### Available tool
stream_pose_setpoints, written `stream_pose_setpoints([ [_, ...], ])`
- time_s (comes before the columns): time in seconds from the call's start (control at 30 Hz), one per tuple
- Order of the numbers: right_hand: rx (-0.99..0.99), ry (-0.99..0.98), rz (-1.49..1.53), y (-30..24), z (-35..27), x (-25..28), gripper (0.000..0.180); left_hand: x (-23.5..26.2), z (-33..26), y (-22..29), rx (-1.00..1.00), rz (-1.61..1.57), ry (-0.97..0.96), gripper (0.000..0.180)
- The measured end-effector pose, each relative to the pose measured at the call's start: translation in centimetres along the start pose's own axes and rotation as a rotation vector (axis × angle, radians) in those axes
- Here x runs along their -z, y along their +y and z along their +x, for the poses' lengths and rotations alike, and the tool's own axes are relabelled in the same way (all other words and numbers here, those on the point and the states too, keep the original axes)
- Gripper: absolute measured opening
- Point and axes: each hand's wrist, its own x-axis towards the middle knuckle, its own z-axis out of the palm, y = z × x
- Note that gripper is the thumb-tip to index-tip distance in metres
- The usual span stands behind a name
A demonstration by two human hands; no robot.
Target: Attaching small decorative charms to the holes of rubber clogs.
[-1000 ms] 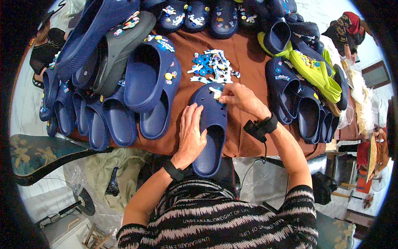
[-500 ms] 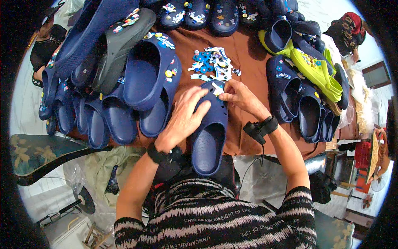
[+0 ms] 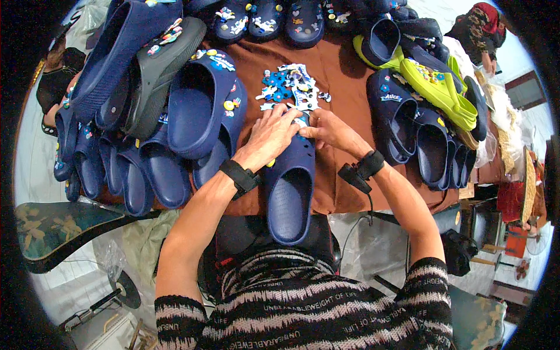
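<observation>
A navy clog [image 3: 290, 204] lies at the table's near edge, its toe pointing away from me and its heel overhanging the edge. Across the left of its toe rests my left hand [image 3: 269, 137], fingers curled over the top. From the other side my right hand [image 3: 333, 129] pinches at a small white-and-blue shoe charm [image 3: 301, 121] on the toe, partly hidden by fingers. A bit of yellow charm [image 3: 270, 163] shows beside the clog under my left wrist. Just beyond the toe, white and blue charms [image 3: 291, 84] lie in a loose heap.
Navy and grey clogs [image 3: 201, 111] crowd the left of the brown cloth [image 3: 344, 105]. More stand at right, among them a lime-green clog [image 3: 440, 96], and decorated clogs [image 3: 265, 20] line the far side. Another person [image 3: 481, 35] is at the upper right.
My left hand has moved forward and right, its fingers now over the toe beside the right hand's pinch. The charm on the toe is now mostly covered. The whole view has shifted slightly.
</observation>
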Motion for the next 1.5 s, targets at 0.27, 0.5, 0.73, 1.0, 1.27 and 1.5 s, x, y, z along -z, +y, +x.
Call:
stream_pose_setpoints([
  [0.27,0.068,-0.034,0.475,1.5,-0.8,-0.1,0.031,0.5,0.4,0.3,-0.001,-0.047,-0.012,0.030],
  [0.5,0.113,-0.073,0.301,1.7,-0.8,0.0,0.030,0.8,1.0,-0.7,-0.078,-0.149,-0.040,0.030],
  [0.73,0.279,0.232,-0.116,0.0,-1.5,-1.0,0.031,0.5,2.1,-0.5,-0.339,-0.020,0.161,0.023],
  [1.0,0.310,0.333,-0.146,-1.3,-3.3,-2.7,0.019,1.1,2.3,-0.5,-0.289,-0.097,-0.036,0.021],
  [1.27,0.224,0.235,-0.266,-2.8,-3.9,-2.0,0.014,0.3,1.8,-0.5,-0.192,-0.100,-0.017,0.019],
  [1.5,0.351,0.166,-0.353,-1.9,-3.2,-1.5,0.014,0.3,2.2,-0.7,-0.182,-0.147,-0.092,0.016],
])
